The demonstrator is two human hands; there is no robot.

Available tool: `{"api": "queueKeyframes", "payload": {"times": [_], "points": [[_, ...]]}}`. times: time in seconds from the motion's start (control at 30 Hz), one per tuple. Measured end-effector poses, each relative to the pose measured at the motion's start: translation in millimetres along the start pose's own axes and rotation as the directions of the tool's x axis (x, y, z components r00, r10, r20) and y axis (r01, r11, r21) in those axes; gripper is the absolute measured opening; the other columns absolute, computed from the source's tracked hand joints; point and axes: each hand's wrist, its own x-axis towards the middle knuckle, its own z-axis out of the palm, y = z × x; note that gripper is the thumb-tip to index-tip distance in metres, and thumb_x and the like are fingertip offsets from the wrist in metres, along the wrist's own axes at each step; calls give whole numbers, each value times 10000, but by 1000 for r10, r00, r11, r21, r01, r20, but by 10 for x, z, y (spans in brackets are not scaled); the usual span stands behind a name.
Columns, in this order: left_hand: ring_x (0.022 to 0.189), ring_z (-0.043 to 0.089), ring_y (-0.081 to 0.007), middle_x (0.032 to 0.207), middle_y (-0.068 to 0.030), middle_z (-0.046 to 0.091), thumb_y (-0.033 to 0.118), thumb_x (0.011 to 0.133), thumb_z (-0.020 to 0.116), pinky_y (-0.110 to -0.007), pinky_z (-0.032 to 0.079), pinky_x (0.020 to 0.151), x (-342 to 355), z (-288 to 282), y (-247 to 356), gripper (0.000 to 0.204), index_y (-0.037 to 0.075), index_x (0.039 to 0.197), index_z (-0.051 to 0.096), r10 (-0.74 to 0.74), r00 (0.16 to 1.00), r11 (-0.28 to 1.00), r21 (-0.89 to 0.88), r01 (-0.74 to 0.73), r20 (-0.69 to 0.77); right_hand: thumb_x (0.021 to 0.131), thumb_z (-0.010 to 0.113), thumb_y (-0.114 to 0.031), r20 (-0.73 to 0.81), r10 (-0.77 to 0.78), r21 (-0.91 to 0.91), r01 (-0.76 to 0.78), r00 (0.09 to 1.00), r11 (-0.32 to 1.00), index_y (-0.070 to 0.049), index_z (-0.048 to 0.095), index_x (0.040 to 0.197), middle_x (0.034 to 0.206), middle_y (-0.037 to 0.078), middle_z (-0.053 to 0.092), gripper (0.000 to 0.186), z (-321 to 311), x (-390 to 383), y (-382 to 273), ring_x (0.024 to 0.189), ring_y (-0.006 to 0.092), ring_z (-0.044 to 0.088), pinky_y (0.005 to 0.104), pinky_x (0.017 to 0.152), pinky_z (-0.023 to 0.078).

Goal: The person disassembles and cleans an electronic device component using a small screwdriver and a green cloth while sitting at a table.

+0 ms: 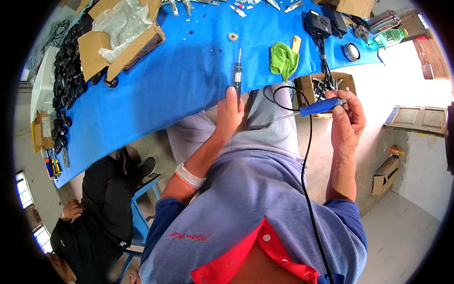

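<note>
My left hand (230, 111) is closed round the lower end of a slim dark device (238, 73). That device has a silver middle section and a thin coppery tip pointing away from me, over the near edge of the blue-covered table (189, 71). In my right hand (349, 120) is a screwdriver (319, 107), its blue handle gripped between thumb and fingers. The screwdriver's thin metal shaft points left, over my lap, apart from the device. A green cloth (283, 60) lies on the table between the two hands, farther off.
An open cardboard box (90, 54) with clear plastic and a heap of black parts (66, 78) occupy the left. Black power adapters (318, 24), a tape roll (351, 52) and a green bottle (388, 39) stand right. A black cable (309, 161) hangs before me. A seated person (104, 208) is at left.
</note>
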Motion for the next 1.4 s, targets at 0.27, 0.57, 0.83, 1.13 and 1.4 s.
{"api": "queueKeyframes", "payload": {"times": [0.27, 0.57, 0.83, 1.13, 1.4], "points": [[316, 362, -104, 406, -3, 380, 622, 910, 336, -244, 253, 307, 17, -22, -45, 639, 81, 591, 452, 69, 998, 996, 57, -69, 10, 865, 615, -92, -22, 35, 10, -35, 999, 999, 19, 532, 1159, 1057, 160, 636, 325, -14, -59, 1, 920, 172, 601, 277, 750, 461], [325, 364, -99, 416, 1, 385, 658, 890, 339, -239, 254, 318, 0, -16, -19, 660, 80, 595, 464, 57, 998, 997, 56, -57, 12, 870, 610, -100, -25, 41, 19, -41, 999, 999, 21, 529, 1160, 1053, 164, 635, 325, -33, -89, 40, 923, 174, 602, 277, 763, 462], [333, 365, -97, 419, 0, 384, 673, 883, 327, -241, 252, 323, -28, 1, 27, 676, 79, 590, 461, 64, 998, 993, 103, -62, -14, 870, 594, -82, -40, 47, 16, -46, 998, 999, 19, 528, 1158, 1045, 167, 635, 312, -26, -79, 47, 888, 168, 600, 279, 750, 467], [335, 354, -101, 423, -8, 382, 660, 888, 336, -245, 249, 323, -62, -14, 50, 664, 80, 589, 453, -12, 1000, 998, 59, 12, -6, 871, 599, -74, -100, 48, 43, -44, 994, 998, 18, 535, 1139, 1039, 164, 635, 290, 17, -22, 96, 811, 150, 583, 280, 704, 477], [340, 343, -95, 425, -9, 377, 663, 881, 357, -244, 235, 329, -134, -19, 106, 657, 81, 587, 444, -45, 996, 999, 18, 47, -81, 863, 627, -60, -157, -68, -134, 47, 985, 990, 26, 535, 1112, 1033, 166, 634, 279, 172, 40, 75, 810, 146, 593, 268, 694, 493]]}}
